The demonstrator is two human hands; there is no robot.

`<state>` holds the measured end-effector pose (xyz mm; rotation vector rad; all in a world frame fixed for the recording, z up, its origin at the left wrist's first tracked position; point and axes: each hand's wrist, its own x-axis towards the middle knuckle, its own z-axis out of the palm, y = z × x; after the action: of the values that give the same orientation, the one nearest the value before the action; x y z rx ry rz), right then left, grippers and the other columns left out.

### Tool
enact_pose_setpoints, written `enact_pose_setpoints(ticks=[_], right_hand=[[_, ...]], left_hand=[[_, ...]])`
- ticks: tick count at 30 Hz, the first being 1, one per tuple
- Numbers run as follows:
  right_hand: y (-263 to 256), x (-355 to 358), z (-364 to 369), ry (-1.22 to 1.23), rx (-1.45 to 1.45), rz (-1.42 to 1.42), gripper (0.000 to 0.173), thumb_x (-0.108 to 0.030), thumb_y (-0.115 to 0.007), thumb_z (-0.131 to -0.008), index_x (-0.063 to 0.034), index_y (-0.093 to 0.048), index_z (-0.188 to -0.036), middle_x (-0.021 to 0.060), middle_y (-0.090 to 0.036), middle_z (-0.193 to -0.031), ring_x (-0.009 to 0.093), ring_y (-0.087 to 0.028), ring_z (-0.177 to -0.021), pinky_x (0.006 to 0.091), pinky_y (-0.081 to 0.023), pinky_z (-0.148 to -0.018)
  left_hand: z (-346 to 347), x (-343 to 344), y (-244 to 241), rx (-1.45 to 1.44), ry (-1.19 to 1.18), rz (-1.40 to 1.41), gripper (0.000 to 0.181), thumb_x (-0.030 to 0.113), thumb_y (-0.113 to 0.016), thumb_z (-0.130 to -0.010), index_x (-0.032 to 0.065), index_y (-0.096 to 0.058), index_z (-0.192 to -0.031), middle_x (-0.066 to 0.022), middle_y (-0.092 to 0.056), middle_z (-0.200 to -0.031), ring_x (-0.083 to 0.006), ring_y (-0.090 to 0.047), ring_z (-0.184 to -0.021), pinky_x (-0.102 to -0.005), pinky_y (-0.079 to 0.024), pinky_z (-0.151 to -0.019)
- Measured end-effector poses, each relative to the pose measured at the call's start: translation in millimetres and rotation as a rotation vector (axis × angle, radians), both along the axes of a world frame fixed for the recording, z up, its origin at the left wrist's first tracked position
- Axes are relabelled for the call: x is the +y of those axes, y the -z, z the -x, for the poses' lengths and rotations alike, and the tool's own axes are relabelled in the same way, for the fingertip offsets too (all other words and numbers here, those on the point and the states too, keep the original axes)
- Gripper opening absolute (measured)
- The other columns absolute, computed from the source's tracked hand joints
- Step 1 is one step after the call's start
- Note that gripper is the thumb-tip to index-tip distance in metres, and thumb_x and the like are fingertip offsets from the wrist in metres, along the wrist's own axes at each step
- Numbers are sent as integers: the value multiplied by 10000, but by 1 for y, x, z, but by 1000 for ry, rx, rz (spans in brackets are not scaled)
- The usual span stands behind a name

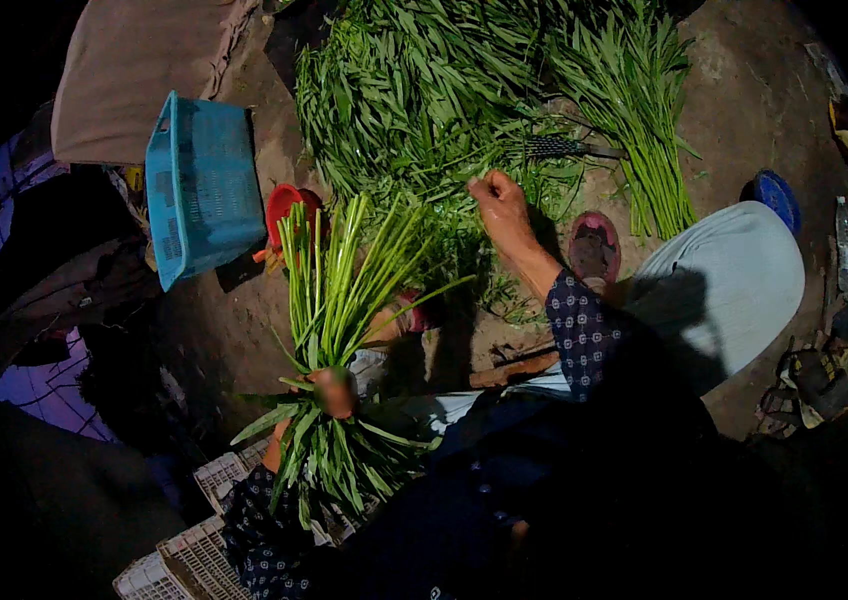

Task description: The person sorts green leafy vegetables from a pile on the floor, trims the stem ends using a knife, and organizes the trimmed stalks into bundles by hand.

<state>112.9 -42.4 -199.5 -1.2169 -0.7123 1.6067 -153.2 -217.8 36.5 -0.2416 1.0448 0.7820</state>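
My left hand grips a bunch of long leafy greens around its leafy part. The pale cut stems fan out away from me, and the leaves hang down toward my body. One stem sticks out sideways to the right. Over the near edge of a large heap of loose leafy greens is my right hand, its fingers curled in, with no stem visible in them. Just beyond it, a dark tool with a ridged head lies among the leaves. Another aligned bundle of greens rests to the right.
A blue plastic basket stands at the left beside a red plastic container. White plastic crates sit at lower left. To the right are a blue round object and a clear plastic bottle. Leaf scraps litter the ground near my shoes.
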Motion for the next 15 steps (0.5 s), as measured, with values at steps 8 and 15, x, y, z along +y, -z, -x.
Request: enact_pose_setpoints(ticks=[8, 15], right_hand=[[-51, -29, 18, -278, -531, -595, 255, -258, -658, -812, -66, -669, -980, 101, -532, -1021, 291, -452, -995, 402, -349, -908], [-49, -24, 25, -154, -513, -646, 186, -258, -667, -772, -72, -664, -783, 62, -594, -788, 279, -523, -848, 425, -369, -777]], left_hand=[[1, 1, 1, -7, 13, -5, 245, 287, -455, -935, 71, -522, -841, -6, -464, -767, -142, -414, -714, -307, -382, -712], [3, 1, 0, -17, 22, 0, 263, 300, -457, -933, 71, -526, -824, -3, -467, -755, -143, -416, -712, -308, -382, -713]])
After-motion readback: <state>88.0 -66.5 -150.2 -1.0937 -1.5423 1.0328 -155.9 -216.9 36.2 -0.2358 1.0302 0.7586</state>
